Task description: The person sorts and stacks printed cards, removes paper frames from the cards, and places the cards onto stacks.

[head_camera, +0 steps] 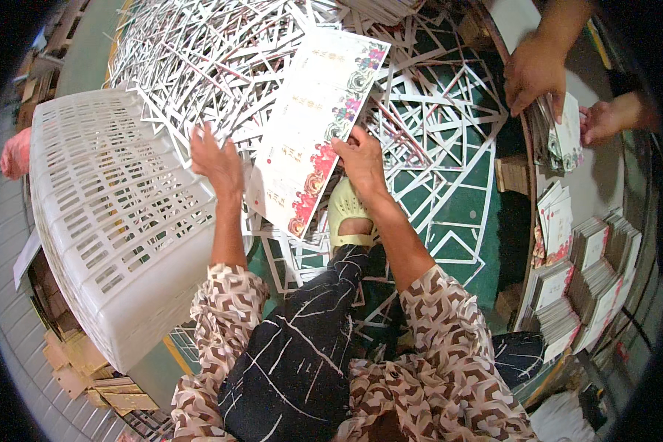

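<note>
My right hand [360, 160] grips the right edge of a long printed cardboard sheet [304, 127] between thumb and fingers. The sheet is white, with red, pink and grey flowers along one side and some writing, and it slants over a heap of scraps. My left hand [216, 160] is raised at the left of the sheet, slightly blurred, its fingers apart and holding nothing. Below and around both hands lie tangled white paper offcut strips and frames [199, 61].
A white slatted plastic basket [127, 204] lies tipped at the left. On a table [602, 188] at the right, a co-worker's hands [538, 72] hold a bundle of printed cards. Stacked cards [591, 265] stand nearer. My yellow-green shoe [349, 210] rests among the scraps.
</note>
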A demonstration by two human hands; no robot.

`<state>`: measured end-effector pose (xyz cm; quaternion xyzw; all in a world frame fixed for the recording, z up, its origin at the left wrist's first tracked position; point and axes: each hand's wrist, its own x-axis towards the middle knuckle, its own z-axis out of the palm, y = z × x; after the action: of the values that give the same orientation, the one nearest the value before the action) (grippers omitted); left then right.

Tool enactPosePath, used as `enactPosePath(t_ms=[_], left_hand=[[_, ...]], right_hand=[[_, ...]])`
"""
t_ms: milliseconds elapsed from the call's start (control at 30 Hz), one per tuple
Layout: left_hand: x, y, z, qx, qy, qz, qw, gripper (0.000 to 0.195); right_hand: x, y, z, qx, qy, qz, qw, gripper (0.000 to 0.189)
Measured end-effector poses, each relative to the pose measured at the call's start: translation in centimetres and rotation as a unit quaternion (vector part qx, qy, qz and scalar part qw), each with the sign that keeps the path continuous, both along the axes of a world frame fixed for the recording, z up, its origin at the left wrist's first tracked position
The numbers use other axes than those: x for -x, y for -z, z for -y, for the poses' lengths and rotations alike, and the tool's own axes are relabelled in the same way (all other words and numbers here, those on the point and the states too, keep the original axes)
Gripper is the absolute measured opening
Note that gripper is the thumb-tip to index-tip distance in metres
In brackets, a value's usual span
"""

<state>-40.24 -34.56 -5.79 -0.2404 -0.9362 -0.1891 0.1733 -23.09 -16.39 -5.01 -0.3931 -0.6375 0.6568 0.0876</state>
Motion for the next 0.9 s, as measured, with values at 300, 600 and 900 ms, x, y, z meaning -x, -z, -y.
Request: enactPosePath(t_ms=[300, 600, 900], left_hand=[[-2.5, -2.8, -5.1, -0.120, 0.109, 0.648, 0.745, 0.044], [-5.5, -2.2, -8.0, -0.390, 0.065, 0.712, 0.580, 0.040], [-7.7, -2.9, -7.2, -0.419, 0.116, 0.639, 0.635, 0.045]], right_hand=[[-4.1, -2.1, -4.8, 0.283, 0.012, -0.088, 0.955, 0.030], [-5.9, -1.2, -3.4, 0.280, -0.020, -0.061, 0.958, 0.043], [-7.9, 1.1, -2.5, 0.172, -0.051, -0.017, 0.984, 0.041]])
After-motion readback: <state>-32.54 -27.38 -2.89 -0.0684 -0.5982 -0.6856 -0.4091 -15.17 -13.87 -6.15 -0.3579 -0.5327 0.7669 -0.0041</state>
